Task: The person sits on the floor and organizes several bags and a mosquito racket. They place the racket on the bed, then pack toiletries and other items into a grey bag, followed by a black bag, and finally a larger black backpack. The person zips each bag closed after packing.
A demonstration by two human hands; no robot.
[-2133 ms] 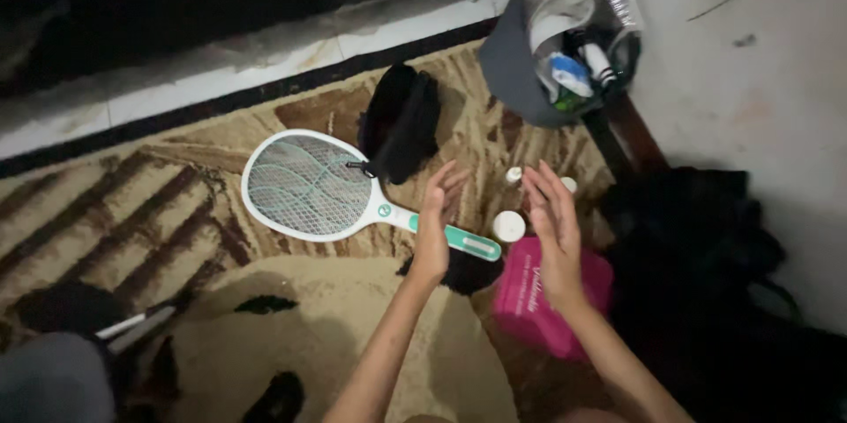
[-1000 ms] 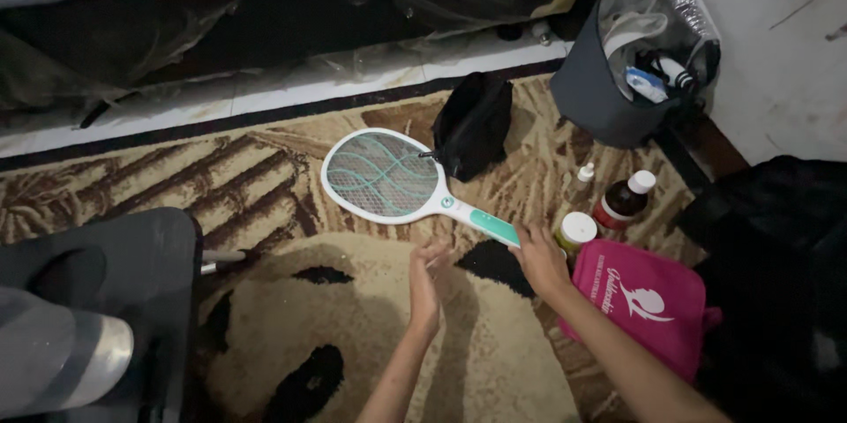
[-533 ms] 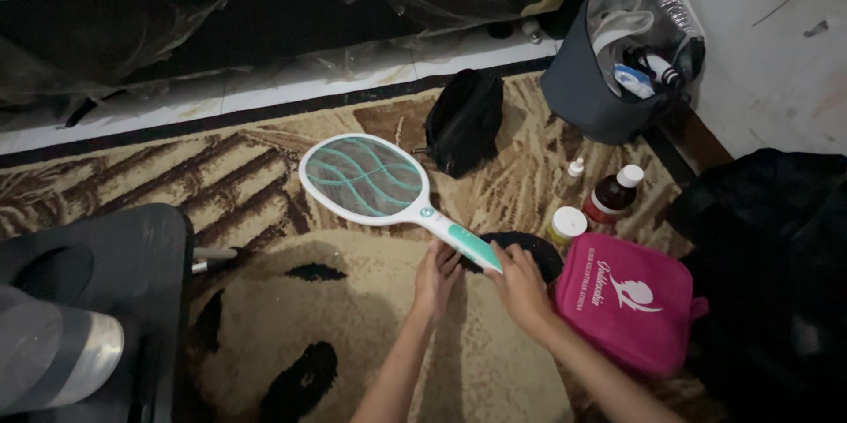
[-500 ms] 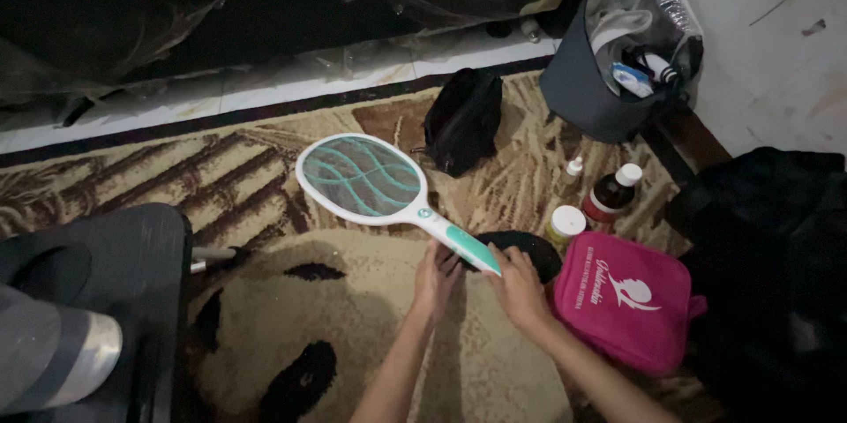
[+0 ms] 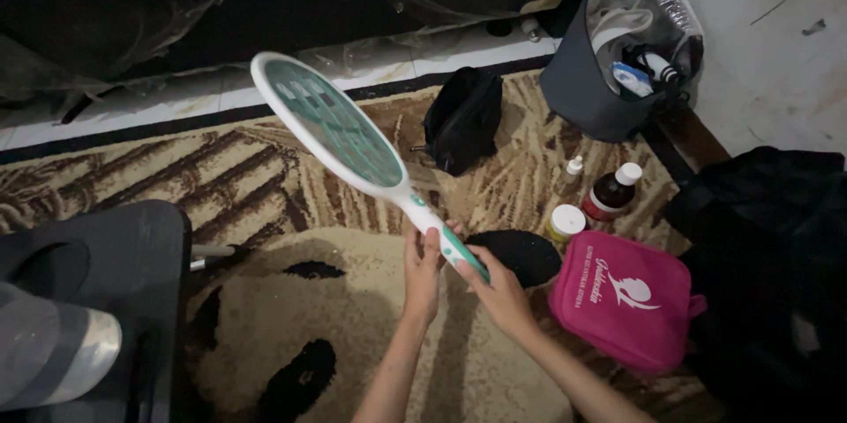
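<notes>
Both my hands hold a white and green racket-shaped bug swatter (image 5: 331,126) by its handle, lifted off the rug with its mesh head tilted up to the left. My left hand (image 5: 422,264) grips the handle just below the neck. My right hand (image 5: 496,286) holds the green lower end of the handle. Under them lies a plush panda-patterned mat (image 5: 300,335) on a brown striped rug (image 5: 203,176).
A pink zip pouch (image 5: 631,298) lies right of my hands, with a dark bottle (image 5: 610,194), a small jar (image 5: 565,222) and a tiny dropper bottle (image 5: 573,165) beyond it. A black pouch (image 5: 463,119) and a grey bin (image 5: 609,61) of toiletries stand farther back. A dark stool (image 5: 97,273) is at left.
The swatter has been picked up off the rug by both hands and raised, its head tilting up and left. The camera has shifted slightly.
</notes>
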